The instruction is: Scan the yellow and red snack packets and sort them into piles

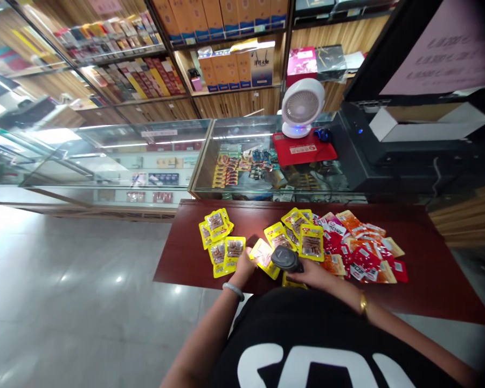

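Note:
My left hand (244,267) grips the left edge of a yellow snack packet (262,256), whose face is brightly lit. In my right hand (313,274) is a dark handheld barcode scanner (286,258), its head over the right side of that packet. Left of my left hand lie several yellow snack packets (219,226) in two overlapping groups. Beyond the scanner rests another group of yellow packets (311,241). To the right of my right hand spreads a pile of red and orange packets (359,250). Part of one yellow packet (294,282) shows beneath my right hand.
The packets lie on a dark red wooden table (173,245). Behind it stands a glass display counter (242,189) bearing a white fan (303,103), a red mat (285,156) and a mouse (323,134). An open white box (428,129) sits at the right, beside a dark monitor.

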A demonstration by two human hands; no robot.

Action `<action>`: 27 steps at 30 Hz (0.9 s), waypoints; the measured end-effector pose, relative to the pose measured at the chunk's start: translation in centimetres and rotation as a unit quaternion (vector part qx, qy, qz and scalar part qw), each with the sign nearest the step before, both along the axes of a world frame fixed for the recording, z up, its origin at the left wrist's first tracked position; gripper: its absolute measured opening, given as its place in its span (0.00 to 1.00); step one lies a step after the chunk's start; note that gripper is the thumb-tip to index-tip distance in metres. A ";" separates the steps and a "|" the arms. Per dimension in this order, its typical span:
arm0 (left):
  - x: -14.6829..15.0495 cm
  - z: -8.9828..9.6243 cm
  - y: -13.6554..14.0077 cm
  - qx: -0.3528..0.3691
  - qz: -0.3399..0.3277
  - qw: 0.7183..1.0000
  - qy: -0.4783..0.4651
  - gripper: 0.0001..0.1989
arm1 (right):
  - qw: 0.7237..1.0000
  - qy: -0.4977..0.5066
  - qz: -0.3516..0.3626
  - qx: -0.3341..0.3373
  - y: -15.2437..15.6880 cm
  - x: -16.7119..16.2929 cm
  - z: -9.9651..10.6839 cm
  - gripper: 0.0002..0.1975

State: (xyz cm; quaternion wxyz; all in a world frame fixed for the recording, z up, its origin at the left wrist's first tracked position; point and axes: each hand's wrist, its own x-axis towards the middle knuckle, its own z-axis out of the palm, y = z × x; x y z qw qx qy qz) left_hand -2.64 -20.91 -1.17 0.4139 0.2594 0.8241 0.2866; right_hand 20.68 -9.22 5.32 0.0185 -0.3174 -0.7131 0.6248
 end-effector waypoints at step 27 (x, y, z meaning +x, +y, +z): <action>0.7 0.2 11.2 -0.030 -0.184 0.966 0.177 0.12 | 0.987 -0.103 -0.125 0.020 1.4 1.9 0.7 0.26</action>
